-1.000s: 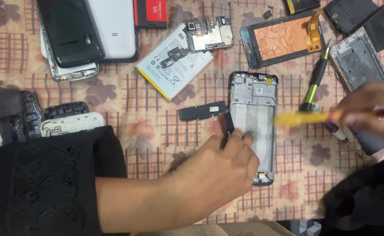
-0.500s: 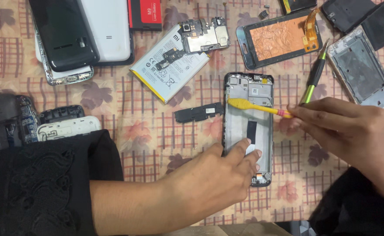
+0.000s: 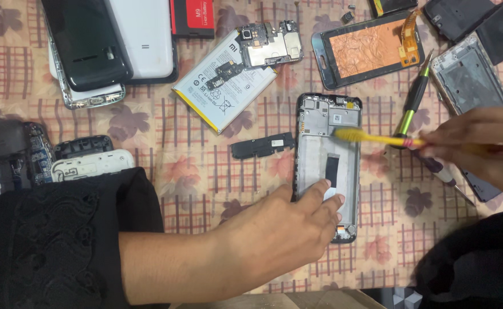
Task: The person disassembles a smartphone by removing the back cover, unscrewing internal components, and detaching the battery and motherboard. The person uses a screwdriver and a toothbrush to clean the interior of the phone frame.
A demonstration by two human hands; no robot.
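Our yellow toothbrush (image 3: 377, 138) slid right along the phone frame (image 3: 327, 166); right hand (image 3: 480, 146) grips it, left hand (image 3: 285, 234) presses the frame's lower end.

Phone frame (image 3: 327, 166) – matt grey metal; toothbrush (image 3: 377, 138) – yellow plastic; tablecloth (image 3: 205, 166) – printed woven cloth.

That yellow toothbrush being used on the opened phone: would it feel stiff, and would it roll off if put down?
The yellow toothbrush looks thin and plastic, so probably light, with a little flex. The right hand pinches it by its end, suggesting little weight. Laid on the patterned cloth, it would likely stay put rather than roll.
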